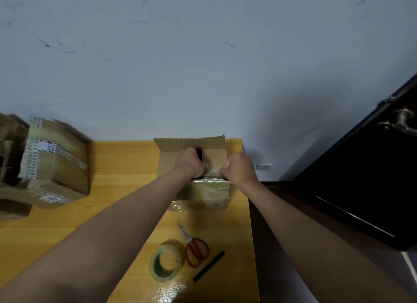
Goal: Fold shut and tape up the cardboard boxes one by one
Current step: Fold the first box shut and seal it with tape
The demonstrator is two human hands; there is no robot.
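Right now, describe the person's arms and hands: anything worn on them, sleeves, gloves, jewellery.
Both arms are bare from the frame's bottom edge to the wrists; no sleeves show. The left hand and right hand wear no gloves. No watch, bracelet or ring can be seen, though much of the fingers is hidden from this view.

A cardboard box (pixel 198 183) stood at the far right of a yellow wooden table (pixel 126 158) against a pale wall (pixel 203 54), its far flap (pixel 191 143) upright, with the left hand (pixel 190 164) and right hand (pixel 240 169) both curled onto its top flaps. Nearer on the table lay a roll of clear tape (pixel 165 262), red-handled scissors (pixel 194 248) just beside it, and a black stick (pixel 209 266) to their right. Taped boxes (pixel 54 158) were stacked at the table's left, and a dark door (pixel 361 178) with a metal handle (pixel 400 122) stood at the right.
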